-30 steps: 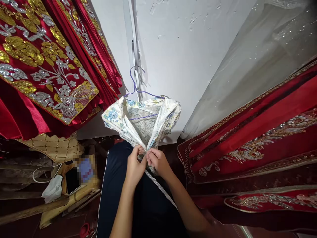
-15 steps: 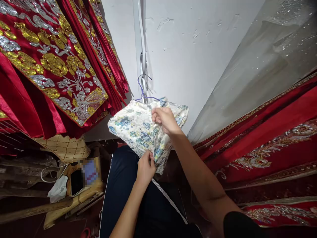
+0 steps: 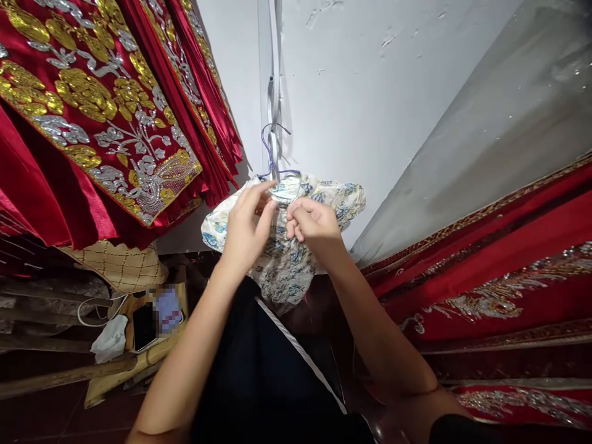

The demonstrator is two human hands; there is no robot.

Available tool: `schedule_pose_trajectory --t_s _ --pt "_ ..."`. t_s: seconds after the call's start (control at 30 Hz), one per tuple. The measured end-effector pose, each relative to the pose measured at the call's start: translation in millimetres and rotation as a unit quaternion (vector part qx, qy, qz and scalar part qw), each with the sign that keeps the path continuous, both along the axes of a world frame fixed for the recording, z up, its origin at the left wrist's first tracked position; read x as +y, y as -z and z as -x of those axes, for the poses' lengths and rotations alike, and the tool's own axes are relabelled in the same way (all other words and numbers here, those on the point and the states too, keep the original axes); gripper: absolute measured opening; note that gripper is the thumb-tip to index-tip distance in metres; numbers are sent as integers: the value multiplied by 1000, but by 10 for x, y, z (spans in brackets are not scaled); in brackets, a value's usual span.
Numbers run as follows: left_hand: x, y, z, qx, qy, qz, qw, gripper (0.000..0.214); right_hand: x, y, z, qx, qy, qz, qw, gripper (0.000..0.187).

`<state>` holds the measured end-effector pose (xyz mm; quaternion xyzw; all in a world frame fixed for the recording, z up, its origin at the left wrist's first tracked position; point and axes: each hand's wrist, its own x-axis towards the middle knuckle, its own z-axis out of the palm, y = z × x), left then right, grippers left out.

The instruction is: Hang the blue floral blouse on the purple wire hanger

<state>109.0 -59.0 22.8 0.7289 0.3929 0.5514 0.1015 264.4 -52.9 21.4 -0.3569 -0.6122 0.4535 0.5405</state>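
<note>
A small white garment with a blue and green flower print (image 3: 291, 271) hangs on a purple wire hanger (image 3: 271, 154) hooked to a metal strip on the white wall. Both my hands are up at its collar. My left hand (image 3: 245, 231) lies on the cloth with its fingers stretched toward the neck. My right hand (image 3: 312, 225) is curled, its fingertips pinching the fabric just right of the collar. The lower part of the garment hangs loose above my dark trousers (image 3: 259, 370).
Red satin cloths with gold and silver embroidery (image 3: 92, 111) hang at the left, and more (image 3: 499, 277) lie at the right under a grey sheer cloth (image 3: 485, 135). A phone (image 3: 144, 325), a cable and crumpled tissue (image 3: 108, 346) sit on wooden clutter at lower left.
My left hand has let go of the garment's lower edge and risen to the collar beside my right hand. The garment's front is now closed over the hanger.
</note>
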Motion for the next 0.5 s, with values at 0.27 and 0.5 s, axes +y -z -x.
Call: schedule_pose_trajectory --t_s 0.27,0.5 --pt "-34 -161 -25 57 1 -23 998 23 103 496 71 -35 50 14 998 18" --pt "114 -9 673 -327 28 62 942 21 -226 1015 52 -45 48 94 993 22"
